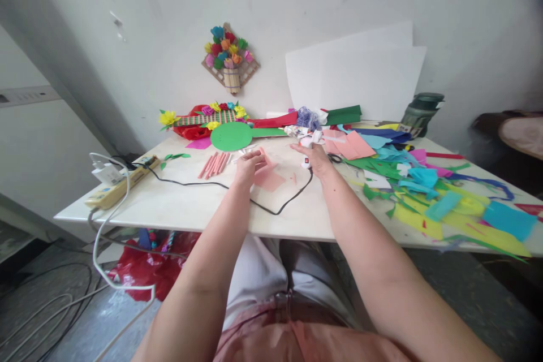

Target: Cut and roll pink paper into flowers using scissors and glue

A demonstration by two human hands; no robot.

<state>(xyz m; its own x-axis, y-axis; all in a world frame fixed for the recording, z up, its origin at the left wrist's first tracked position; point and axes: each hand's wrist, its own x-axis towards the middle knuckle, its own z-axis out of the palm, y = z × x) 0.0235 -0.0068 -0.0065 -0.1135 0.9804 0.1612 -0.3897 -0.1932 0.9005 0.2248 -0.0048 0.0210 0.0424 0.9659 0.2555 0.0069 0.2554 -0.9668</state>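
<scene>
From my remote seat I look onto a pale wall (169, 5) filling the back; a white table (178, 209) spreads below it, and two white boards (356, 79) lean on the wall behind its right half; on that side I have a loose spread of coloured paper scraps (418, 218), reaching to the near edge; under the table's left part I make out a red plastic bag (136, 268).

Next down in size, a lattice hanging of paper flowers (231, 56) is on the wall; a green paper shape (231, 136) with a round end lies toward the back of the tabletop; a yellow power strip (123, 185) sits at the left, a dark green bottle (424, 113) at the back right.

My right hand (318, 159) has its fingers wrapped round a white glue gun (313, 138), held above the table's middle; its black cord (275, 213) loops in front toward the power strip; my left hand (249, 166) has its fingers bent and close together over the left edge of a pink sheet (270, 180); I cannot tell whether they grip anything. Smallest, I see pink rolls (215, 164) grouped left of that hand.
</scene>
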